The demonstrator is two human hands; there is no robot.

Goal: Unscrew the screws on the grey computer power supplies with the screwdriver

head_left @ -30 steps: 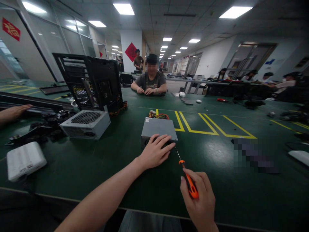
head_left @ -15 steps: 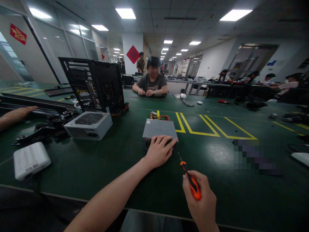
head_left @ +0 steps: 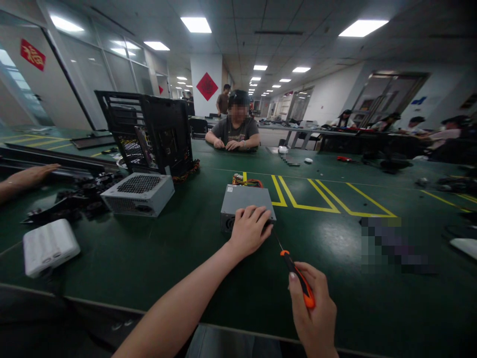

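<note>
A grey computer power supply (head_left: pixel 244 196) sits on the green table in front of me, its cables at the far side. My left hand (head_left: pixel 250 229) grips its near edge, fingers bent over the top and front face; the hand covers much of that face. In my right hand (head_left: pixel 315 298) is a screwdriver (head_left: pixel 298 276) with an orange and black handle, my fingers closed round it. The thin shaft points up and left toward the power supply's near right corner. Whether its tip touches anything is too small to tell.
Left of it stand a second power supply (head_left: pixel 137 191), an open black computer case (head_left: pixel 156 132) and a white power bank (head_left: pixel 50 246). Another person's hand (head_left: pixel 32 178) lies at the far left. Across the table (head_left: pixel 179 278) sits a person (head_left: pixel 236 127). A blurred-out item (head_left: pixel 397 248) lies right.
My left hand has shifted slightly right along the power supply's front edge. The screwdriver and my right hand have moved a little right, the tip now lower by the corner.
</note>
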